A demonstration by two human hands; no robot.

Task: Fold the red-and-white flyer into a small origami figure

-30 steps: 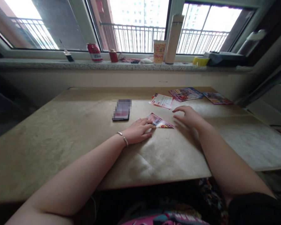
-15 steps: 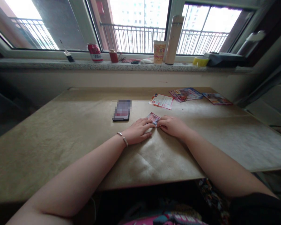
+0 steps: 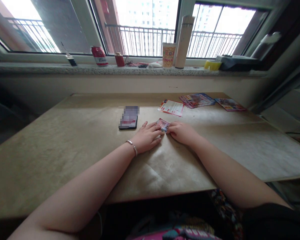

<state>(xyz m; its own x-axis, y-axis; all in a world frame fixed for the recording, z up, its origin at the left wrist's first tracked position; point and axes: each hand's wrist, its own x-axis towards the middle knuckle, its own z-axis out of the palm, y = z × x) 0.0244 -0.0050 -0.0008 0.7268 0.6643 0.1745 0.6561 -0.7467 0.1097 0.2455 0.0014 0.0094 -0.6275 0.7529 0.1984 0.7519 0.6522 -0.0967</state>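
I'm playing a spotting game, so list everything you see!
table: 1, beige, centre
window: 1, pale, back
sill: 1, grey, back
can: 1, red, sill
pot: 1, red, sill
cup: 1, multicoloured, sill
tube: 1, beige, sill
tape: 1, yellow, sill
box: 1, dark, sill
bottle: 1, grey, right
bits: several, mixed, sill
phone: 1, dark, table
cards: several, multicoloured, table
centre card: 1, multicoloured, table
bracelet: 1, silver, left wrist
hands: 2, bare, at centre card

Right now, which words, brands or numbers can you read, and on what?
"B", on the red-and-white can; the letters after it are blurred.
White card: printed lines, too small.
Cup: markings, too small.
Card at left hand and right hand: unreadable.
Colourful cards: unreadable.
Phone: pixelated.
Shirt: letters, unreadable.
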